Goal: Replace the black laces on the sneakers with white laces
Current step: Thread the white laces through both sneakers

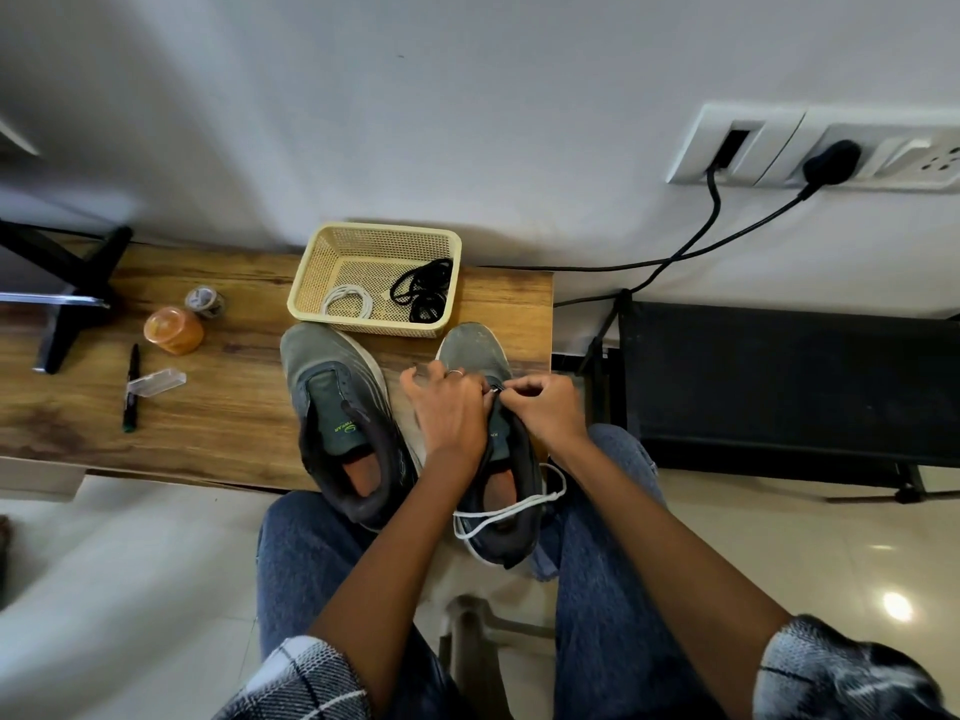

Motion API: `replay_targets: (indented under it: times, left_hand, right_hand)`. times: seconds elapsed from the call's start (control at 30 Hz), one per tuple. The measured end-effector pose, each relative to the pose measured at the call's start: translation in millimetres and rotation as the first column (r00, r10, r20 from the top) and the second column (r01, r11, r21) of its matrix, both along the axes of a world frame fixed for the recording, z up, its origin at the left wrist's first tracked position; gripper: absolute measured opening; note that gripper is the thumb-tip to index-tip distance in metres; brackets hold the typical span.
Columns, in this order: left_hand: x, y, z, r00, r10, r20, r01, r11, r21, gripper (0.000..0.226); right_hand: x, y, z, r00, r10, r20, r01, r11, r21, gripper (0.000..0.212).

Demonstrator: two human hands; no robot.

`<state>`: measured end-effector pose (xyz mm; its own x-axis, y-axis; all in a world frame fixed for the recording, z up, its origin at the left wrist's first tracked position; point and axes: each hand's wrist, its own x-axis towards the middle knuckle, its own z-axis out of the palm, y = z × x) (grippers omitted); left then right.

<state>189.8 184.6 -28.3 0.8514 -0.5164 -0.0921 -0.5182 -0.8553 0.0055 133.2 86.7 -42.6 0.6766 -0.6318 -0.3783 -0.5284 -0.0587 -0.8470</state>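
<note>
Currently both hands work at the right sneaker (475, 356), toe toward the basket (311, 288), heel off the counter (234, 407) edge near the lap, probably for reach. Right hand (545, 407) fingers pinch the white lace (498, 511) tip at an eyelet; left hand (447, 407) steadies the upper, fingers loosely curled. Lace slack trails over the heel. Black laces (423, 291) lie in the basket beside a coiled spare white lace (347, 301). Left sneaker (332, 407) unlaced.
</note>
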Motion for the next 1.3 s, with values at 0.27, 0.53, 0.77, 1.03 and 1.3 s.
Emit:
replay_targets:
  times: [0.27, 0.53, 0.77, 1.03, 1.3]
  left_hand:
    - [1, 2, -15, 0.986, 0.101, -0.135, -0.131, 0.963, -0.236, 0.019]
    - [1, 5, -21, 0.999, -0.039, -0.035, 0.027, 0.950, -0.312, 0.018]
    - [3, 6, -43, 0.995, -0.096, 0.012, 0.093, 0.918, -0.385, 0.031]
    - [6, 6, -56, 0.980, -0.100, 0.172, 0.166, 0.887, -0.431, 0.025]
    - [6, 7, -57, 0.971, -0.100, 0.217, 0.192, 0.868, -0.458, 0.025]
  right_hand:
    - [0, 2, -5, 1.000, -0.015, -0.001, 0.015, 1.000, 0.005, 0.019]
    - [-1, 4, -4, 0.998, -0.058, 0.022, 0.056, 0.995, 0.085, 0.018]
    - [-2, 0, 2, 0.998, -0.054, 0.017, 0.052, 0.991, 0.125, 0.020]
    - [0, -4, 4, 1.000, -0.011, -0.025, 0.013, 0.994, 0.111, 0.026]
    - [-1, -2, 7, 0.998, 0.062, -0.020, -0.062, 0.998, -0.001, 0.021]
